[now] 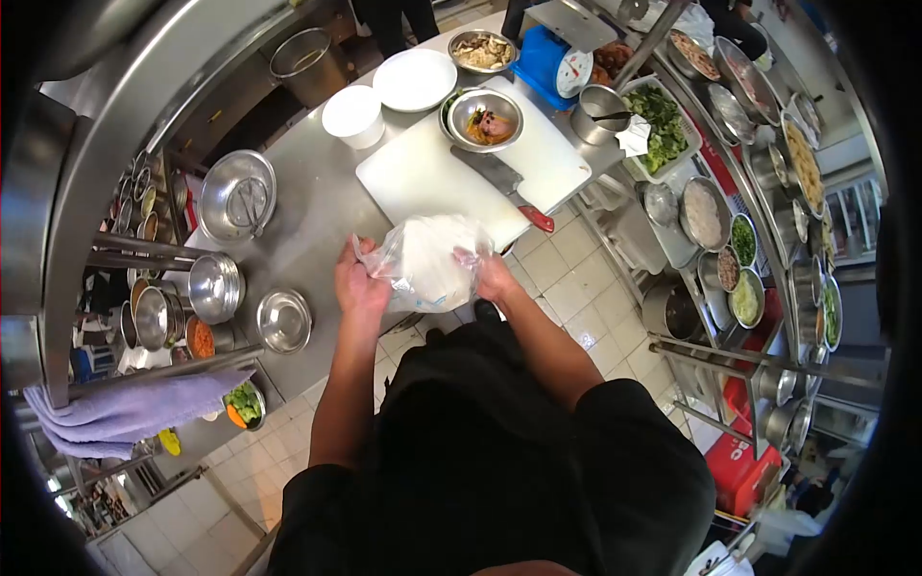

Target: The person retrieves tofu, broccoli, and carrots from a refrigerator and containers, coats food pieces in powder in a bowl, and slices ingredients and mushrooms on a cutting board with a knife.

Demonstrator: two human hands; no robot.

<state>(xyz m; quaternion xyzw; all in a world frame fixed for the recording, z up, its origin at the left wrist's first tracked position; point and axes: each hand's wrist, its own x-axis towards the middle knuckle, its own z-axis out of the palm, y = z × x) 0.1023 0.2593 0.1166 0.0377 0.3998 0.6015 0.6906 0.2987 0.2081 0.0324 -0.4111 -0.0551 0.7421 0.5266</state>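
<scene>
A clear plastic bag (427, 264) with something white inside is stretched between my two hands, just in front of the counter edge. My left hand (362, 278) is closed on the bag's left side. On the opposite side, my right hand (492, 276) grips the plastic, its fingers partly behind the film. Beyond the bag lies a white cutting board (408, 178). A cleaver with a red handle (536, 219) rests across the boards, its blade (488, 171) pointing away. A steel bowl (514, 108) with meat and orange shreds stands at the board's far end.
Left on the counter (312, 206) are a large steel bowl (216, 197), stacked bowls (213, 288) and a shallow bowl (284, 322). At the back stand a white tub (353, 117), white plates (415, 80) and a blue scale (543, 69). Ingredient bowls line the right-hand shelf, including a greens tray (663, 130).
</scene>
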